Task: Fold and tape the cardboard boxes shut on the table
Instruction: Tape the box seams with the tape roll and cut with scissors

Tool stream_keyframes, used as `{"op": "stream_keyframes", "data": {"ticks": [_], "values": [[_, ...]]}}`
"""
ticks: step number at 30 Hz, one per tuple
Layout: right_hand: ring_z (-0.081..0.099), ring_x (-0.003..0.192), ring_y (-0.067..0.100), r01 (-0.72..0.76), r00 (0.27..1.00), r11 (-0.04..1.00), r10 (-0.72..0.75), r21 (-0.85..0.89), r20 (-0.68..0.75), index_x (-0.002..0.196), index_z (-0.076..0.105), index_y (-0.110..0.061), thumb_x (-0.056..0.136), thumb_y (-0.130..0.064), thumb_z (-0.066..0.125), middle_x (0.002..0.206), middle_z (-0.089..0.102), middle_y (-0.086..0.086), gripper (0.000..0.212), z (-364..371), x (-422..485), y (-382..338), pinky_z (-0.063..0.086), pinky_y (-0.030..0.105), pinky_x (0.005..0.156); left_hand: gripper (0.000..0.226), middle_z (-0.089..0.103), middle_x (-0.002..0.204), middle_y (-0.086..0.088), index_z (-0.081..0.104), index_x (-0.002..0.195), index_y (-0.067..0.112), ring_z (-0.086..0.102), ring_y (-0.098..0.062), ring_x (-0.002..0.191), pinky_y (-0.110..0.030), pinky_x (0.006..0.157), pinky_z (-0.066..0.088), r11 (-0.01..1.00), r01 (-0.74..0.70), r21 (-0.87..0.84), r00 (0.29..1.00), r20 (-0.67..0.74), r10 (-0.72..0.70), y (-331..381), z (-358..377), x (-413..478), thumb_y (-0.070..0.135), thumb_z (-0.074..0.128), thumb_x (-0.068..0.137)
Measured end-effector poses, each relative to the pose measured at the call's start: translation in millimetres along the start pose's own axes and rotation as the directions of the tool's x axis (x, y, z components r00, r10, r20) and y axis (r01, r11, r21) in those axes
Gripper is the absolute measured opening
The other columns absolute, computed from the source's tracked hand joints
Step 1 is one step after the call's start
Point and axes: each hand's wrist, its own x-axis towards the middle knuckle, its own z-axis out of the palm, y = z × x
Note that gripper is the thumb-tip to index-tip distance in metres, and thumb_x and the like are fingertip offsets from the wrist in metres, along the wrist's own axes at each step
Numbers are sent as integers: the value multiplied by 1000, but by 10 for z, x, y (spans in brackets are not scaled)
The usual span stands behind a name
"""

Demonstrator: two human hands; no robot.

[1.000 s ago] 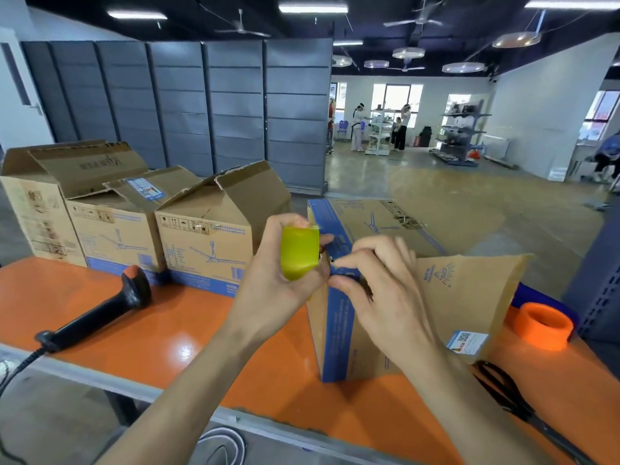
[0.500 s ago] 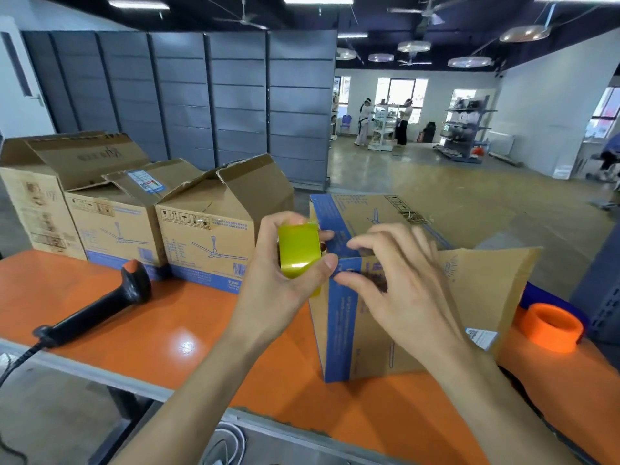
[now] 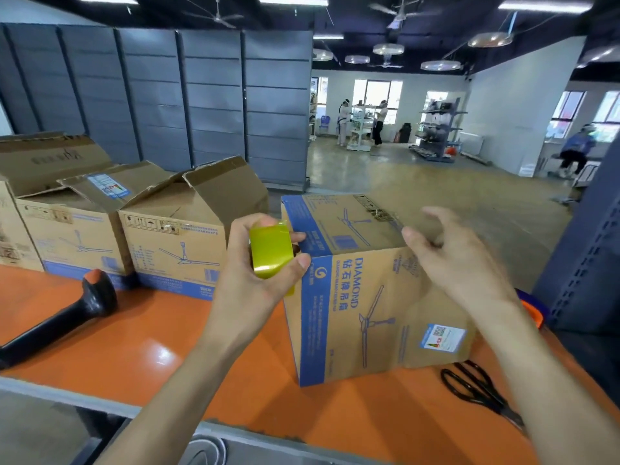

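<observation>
Along the back of the orange table (image 3: 151, 357), at left, open-flapped boxes (image 3: 174, 243), not yet taped. Gripping the yellow tape roll (image 3: 270, 251) in the left hand (image 3: 255, 286), just beside the top corner of the near box (image 3: 369, 297), flaps folded down. Holding the right hand (image 3: 459, 260) open, fingers spread, above its right edge. Likely starting to tape: next, find the tape end, press it down, draw across the seam. Scissors (image 3: 476, 391) near at right.

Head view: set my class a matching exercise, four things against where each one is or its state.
Things: 1 tape roll; 2 scissors; 3 scanner; 4 right hand.
States: A on the table, far left; B open over the box; C gripped by the left hand; D on the table, near right.
Pairs: 1-C, 2-D, 3-A, 4-B.
</observation>
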Motion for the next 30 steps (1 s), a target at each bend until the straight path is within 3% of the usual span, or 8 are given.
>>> {"op": "stream_keyframes", "data": {"ticks": [2,4,7,11,17,21,26,30], "values": [[62,117,30,-27,1000,985,24,172,18,119,66,-35,94,-45,63,111,73,2,27,12,85,-20,41,47,108,48,72,115,-5,47,121,19,68,-17,113,-27,84,58,1000,-4,1,1000,-3,4,-10,7,5,13,78,86],[67,103,17,-50,999,934,54,355,0,88,72,-37,90,-31,72,97,75,-10,7,46,126,-23,50,33,95,48,72,115,-5,47,121,19,68,-18,113,-30,84,59,1000,-8,7,1000,-10,8,-13,5,-1,13,79,85],[64,78,-3,-40,994,766,95,641,-52,75,75,-35,86,-11,69,78,73,-19,27,84,108,-64,43,6,66,48,71,116,-6,46,121,18,68,-19,114,-32,86,59,1000,-25,18,1000,-13,25,-15,-4,-17,10,78,87],[57,62,-14,-35,995,645,92,763,-32,75,78,-28,83,-1,58,61,67,-18,35,76,99,-96,36,-1,56,47,73,113,-4,46,122,17,69,-18,112,-27,85,58,999,-28,29,1000,-14,28,-17,-14,-22,7,77,88],[54,63,0,35,999,752,-4,659,-48,81,80,-41,73,-25,50,61,64,-19,35,111,-38,-14,38,7,58,48,73,112,-2,46,120,26,69,-20,111,-26,83,57,996,-56,63,998,-16,57,-41,-40,-13,15,79,88],[64,101,23,47,999,824,-35,564,-32,110,75,-45,91,-27,54,102,76,-1,33,143,-56,57,49,33,99,47,74,109,0,46,120,27,69,-19,108,-28,83,56,995,-49,84,999,-2,49,-58,-56,31,17,79,88],[38,111,17,196,970,946,-149,259,-191,130,68,-36,99,-37,55,82,49,-24,33,252,-216,68,33,47,111,46,75,108,1,46,120,26,70,-19,108,-27,84,56,996,-31,82,1000,-1,31,-78,-53,56,16,79,89],[32,123,23,233,962,971,-223,48,-155,140,60,-31,94,-55,50,93,54,-3,53,260,-254,72,29,46,111,46,74,108,-1,46,119,26,69,-20,109,-29,85,57,997,-36,73,999,-8,36,-94,-45,59,15,79,89]]}}
